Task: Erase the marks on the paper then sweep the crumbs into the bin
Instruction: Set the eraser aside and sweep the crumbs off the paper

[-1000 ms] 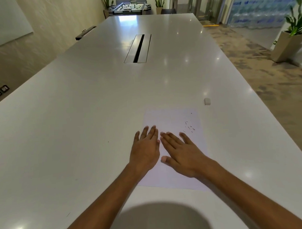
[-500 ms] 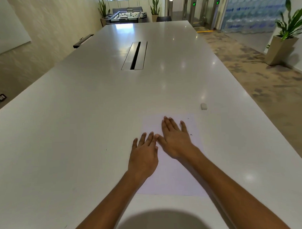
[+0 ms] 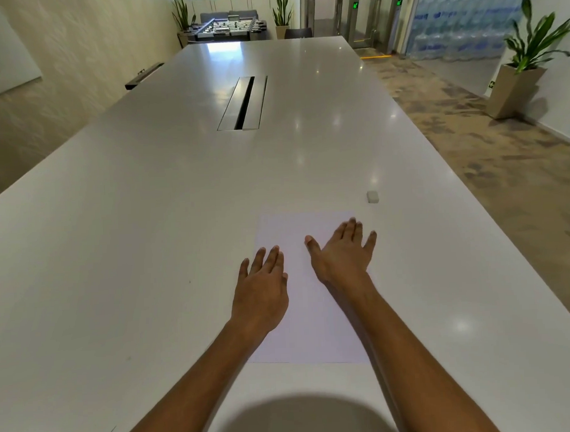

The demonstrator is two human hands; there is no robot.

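Note:
A white sheet of paper lies on the long white table in front of me. My left hand rests flat on the paper's left edge, fingers apart, holding nothing. My right hand lies flat on the paper's upper right part, fingers spread toward its far right corner. It covers the spot where the crumbs lay, and I see no crumbs now. A small white eraser sits on the table just beyond the paper's far right corner, untouched. No bin is in view.
A cable slot runs along the table's middle, far ahead. The table's right edge drops to patterned carpet. A potted plant stands at the right wall. A foosball table stands beyond the far end.
My right hand has slid from beside the left hand up and to the right across the paper, over the crumbs. The left hand has stayed on the paper's left edge.

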